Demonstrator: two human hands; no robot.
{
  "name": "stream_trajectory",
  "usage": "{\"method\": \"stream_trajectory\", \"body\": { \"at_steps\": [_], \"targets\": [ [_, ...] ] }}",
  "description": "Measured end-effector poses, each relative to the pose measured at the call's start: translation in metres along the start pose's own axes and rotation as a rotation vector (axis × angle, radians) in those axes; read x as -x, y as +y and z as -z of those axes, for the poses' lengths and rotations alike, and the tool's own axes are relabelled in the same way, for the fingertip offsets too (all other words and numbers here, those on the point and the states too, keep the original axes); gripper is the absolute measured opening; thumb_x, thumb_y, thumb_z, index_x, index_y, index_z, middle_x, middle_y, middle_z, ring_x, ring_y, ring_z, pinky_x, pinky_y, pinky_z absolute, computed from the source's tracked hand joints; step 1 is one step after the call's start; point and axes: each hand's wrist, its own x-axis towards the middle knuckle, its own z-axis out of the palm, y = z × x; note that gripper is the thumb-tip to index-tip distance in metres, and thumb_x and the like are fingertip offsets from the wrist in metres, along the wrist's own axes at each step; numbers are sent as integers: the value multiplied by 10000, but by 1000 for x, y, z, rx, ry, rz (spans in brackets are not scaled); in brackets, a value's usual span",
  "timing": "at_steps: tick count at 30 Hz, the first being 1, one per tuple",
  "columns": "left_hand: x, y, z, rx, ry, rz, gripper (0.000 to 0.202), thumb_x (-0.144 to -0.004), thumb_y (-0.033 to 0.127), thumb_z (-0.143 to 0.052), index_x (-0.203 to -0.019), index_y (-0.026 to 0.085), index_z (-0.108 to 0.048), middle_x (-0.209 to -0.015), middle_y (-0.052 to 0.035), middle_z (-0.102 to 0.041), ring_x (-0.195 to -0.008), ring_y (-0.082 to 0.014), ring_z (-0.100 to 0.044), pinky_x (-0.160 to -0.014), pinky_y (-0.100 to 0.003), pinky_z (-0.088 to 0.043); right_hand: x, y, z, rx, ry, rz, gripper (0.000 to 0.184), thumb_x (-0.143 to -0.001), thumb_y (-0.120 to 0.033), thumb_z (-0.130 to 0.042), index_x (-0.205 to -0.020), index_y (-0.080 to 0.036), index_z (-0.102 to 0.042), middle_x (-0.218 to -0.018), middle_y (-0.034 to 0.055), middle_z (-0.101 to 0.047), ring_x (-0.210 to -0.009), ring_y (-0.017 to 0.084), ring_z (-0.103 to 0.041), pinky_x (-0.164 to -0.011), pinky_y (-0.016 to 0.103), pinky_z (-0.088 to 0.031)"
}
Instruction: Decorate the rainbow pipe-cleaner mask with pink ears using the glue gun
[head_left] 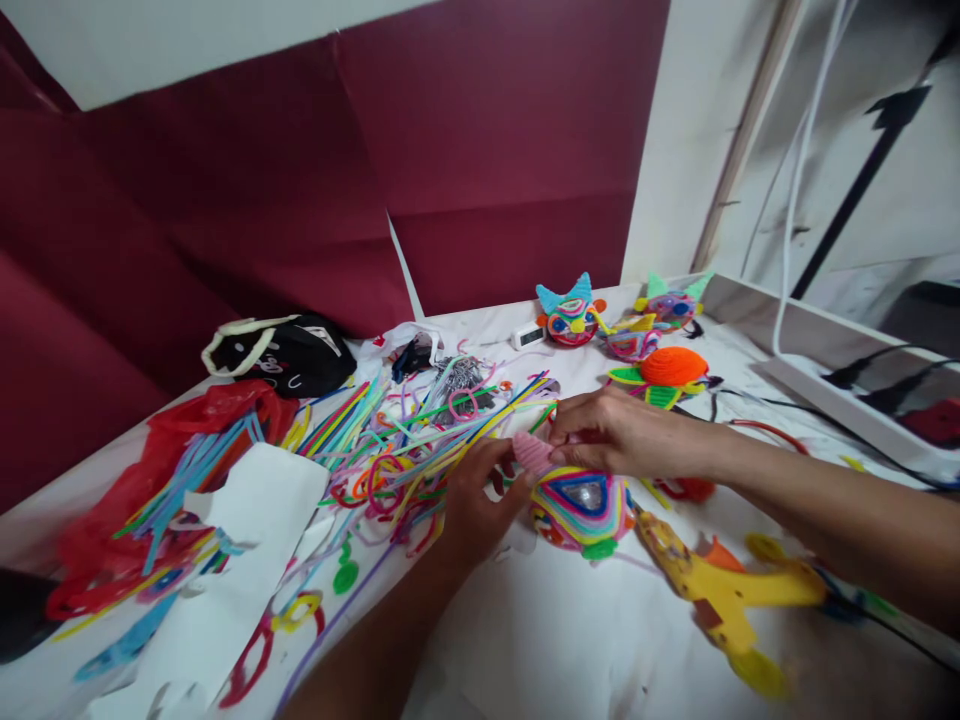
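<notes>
My left hand (484, 505) and my right hand (619, 432) meet over a round craft ball (585, 505) wrapped in multicoloured pipe cleaners. Between their fingertips is a pink pipe-cleaner ear (532, 452), a pointed ridged piece at the ball's upper left. The fingers of both hands are closed on it. Whether the ear is fixed to the ball or only touching it, I cannot tell. A green piece (600, 549) sits at the ball's lower edge. Just right of the ball lies a yellow glue gun (724, 590), its nozzle pointing towards the ball.
Loose pipe cleaners (405, 440) spread across the left of the table. A red plastic bag (195, 440), white paper (247, 540) and a black pouch (292, 352) lie there too. At the back stand an eared craft ball (570, 315) and an orange-topped one (671, 368). A power strip (862, 405) runs along the right.
</notes>
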Motion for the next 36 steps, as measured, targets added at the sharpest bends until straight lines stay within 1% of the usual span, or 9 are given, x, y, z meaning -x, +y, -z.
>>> {"method": "stream_trajectory", "body": {
  "at_steps": [4, 7, 11, 17, 21, 26, 29, 32, 36],
  "targets": [
    [0, -3, -2, 63, 2, 48, 107, -877, 263, -615, -925, 172, -645, -859, -33, -649, -755, -128, -600, -643, -219, -490, -1, 0, 2, -15, -26, -24, 209, -922, -293, -566, -897, -142, -707, -830, 67, -697, -716, 159, -618, -661, 269, -435],
    [0, -5, -3, 55, -4, 83, 94, -885, 247, -604, -861, 169, -651, -826, -26, -654, -740, -126, -598, -654, -222, -483, 0, 3, 6, -85, -38, -62, 239, -938, -298, -513, -975, -150, -696, -898, 77, -712, -779, 171, -638, -704, 278, -466],
    [1, -5, -5, 91, -18, 139, 105, -885, 260, -607, -889, 171, -662, -819, -19, -659, -732, -123, -598, -635, -213, -477, 8, 18, 15, -250, -17, -101, 255, -942, -262, -457, -1036, -174, -677, -991, 68, -715, -900, 184, -647, -786, 291, -489],
    [2, -7, -6, 51, -45, 175, 142, -885, 287, -604, -852, 166, -672, -736, -3, -622, -675, -114, -565, -611, -218, -447, 20, 64, 18, -413, 126, -312, 328, -879, -424, -556, -1020, -152, -675, -815, 40, -669, -648, 143, -550, -565, 246, -438],
    [1, -2, -5, 48, -58, 243, 166, -874, 298, -597, -853, 156, -682, -739, -18, -629, -678, -130, -567, -597, -233, -440, 24, 89, 6, -373, -14, -319, 334, -867, -420, -549, -984, -141, -691, -871, 68, -697, -715, 172, -596, -628, 276, -473],
    [-4, 7, -4, 38, -40, 274, 168, -835, 283, -602, -781, 138, -667, -700, -30, -621, -649, -139, -551, -556, -240, -414, 26, 96, -8, -208, -178, -286, 302, -883, -304, -475, -1006, -137, -694, -899, 96, -723, -768, 202, -655, -697, 310, -504],
    [-4, 8, -4, 21, -37, 258, 178, -825, 285, -605, -732, 140, -653, -659, -22, -600, -619, -133, -532, -535, -239, -388, 29, 95, -8, -76, -153, -269, 300, -884, -253, -454, -1019, -139, -695, -990, 133, -721, -876, 242, -666, -780, 364, -505],
    [-4, 6, -5, 39, -56, 285, 197, -834, 304, -593, -768, 135, -670, -684, -33, -615, -623, -136, -535, -545, -249, -397, 39, 92, -1, 25, -132, -246, 305, -911, -258, -447, -1061, -153, -691, -1089, 148, -709, -985, 265, -661, -863, 402, -501],
    [-3, 3, -4, 69, -77, 311, 224, -849, 332, -587, -801, 135, -683, -711, -41, -627, -645, -144, -542, -565, -259, -412, 68, 80, 5, 39, -119, -252, 348, -948, -344, -408, -1088, -212, -698, -1078, 127, -727, -947, 252, -697, -822, 383, -552]
  ]
}}
